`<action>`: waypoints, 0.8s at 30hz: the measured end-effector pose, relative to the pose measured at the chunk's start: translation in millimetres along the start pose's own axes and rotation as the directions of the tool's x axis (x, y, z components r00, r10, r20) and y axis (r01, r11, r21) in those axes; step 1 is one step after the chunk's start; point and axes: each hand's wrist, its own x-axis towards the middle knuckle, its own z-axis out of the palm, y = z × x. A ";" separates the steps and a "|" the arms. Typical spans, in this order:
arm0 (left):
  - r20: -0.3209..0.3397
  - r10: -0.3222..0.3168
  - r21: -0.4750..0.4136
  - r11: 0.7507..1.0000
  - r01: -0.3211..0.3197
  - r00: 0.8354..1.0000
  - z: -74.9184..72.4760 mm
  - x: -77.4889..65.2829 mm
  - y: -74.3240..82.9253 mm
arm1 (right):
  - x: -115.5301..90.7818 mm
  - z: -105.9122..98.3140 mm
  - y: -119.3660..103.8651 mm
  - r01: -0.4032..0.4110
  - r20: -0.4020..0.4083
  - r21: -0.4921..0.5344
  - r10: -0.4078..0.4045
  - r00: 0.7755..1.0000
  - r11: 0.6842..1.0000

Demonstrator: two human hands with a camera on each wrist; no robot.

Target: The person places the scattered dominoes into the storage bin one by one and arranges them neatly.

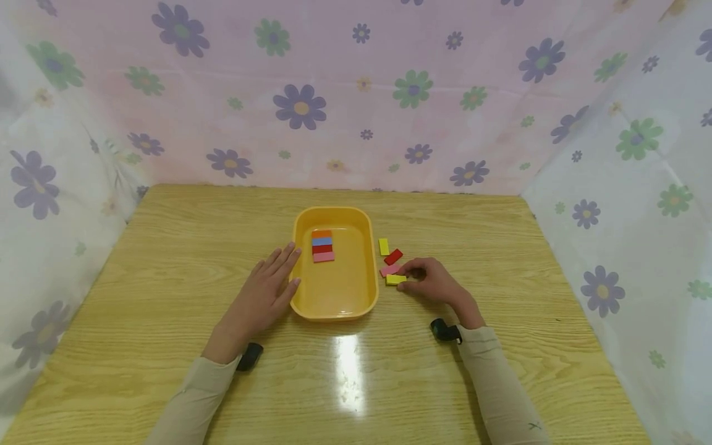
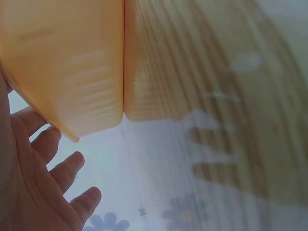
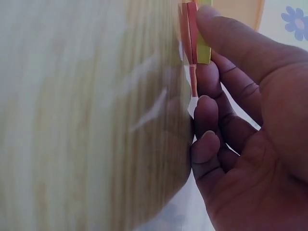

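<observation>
My right hand pinches a small flat yellow block between thumb and fingers, just right of the tray. In the right wrist view the thumb lies against this yellow block, with a red-toned block close beside it. A pink block lies partly under the yellow one in the head view. My left hand, fingers straight, rests at the left rim of the yellow plastic tray. In the left wrist view its fingers reach along the outside of the tray wall.
Inside the tray, an orange block, a blue block, a red block and a pink block form a column. Another yellow block and a red block lie right of the tray on the wooden table.
</observation>
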 end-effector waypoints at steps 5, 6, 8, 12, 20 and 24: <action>0.003 -0.002 -0.002 1.000 0.002 1.000 0.2 -0.4 0.1 | -1.1 -0.9 -1.6 -0.009 0.007 0.013 0.009 1.000 1.000; 0.003 -0.002 -0.005 1.000 0.003 1.000 0.2 -0.6 0.2 | -1.4 -0.9 -2.3 -0.010 0.003 0.014 0.010 1.000 1.000; 0.003 -0.003 -0.007 1.000 0.003 1.000 0.1 -0.6 0.3 | -2.7 -1.2 -3.2 -0.008 -0.013 0.010 0.008 1.000 1.000; 0.003 -0.002 -0.008 1.000 0.002 1.000 -0.3 -0.8 0.6 | -4.5 -1.4 -4.7 -0.010 -0.054 0.000 0.010 0.998 1.000; -0.004 -0.001 0.015 1.000 0.001 1.000 -0.8 -0.9 1.2 | -11.3 -1.2 -9.9 -0.026 -0.091 0.020 0.027 0.995 0.999; -0.017 0.012 0.031 0.999 -0.012 1.000 -0.5 -0.4 1.1 | -15.7 1.7 -13.3 -0.024 -0.152 0.061 0.033 0.988 0.998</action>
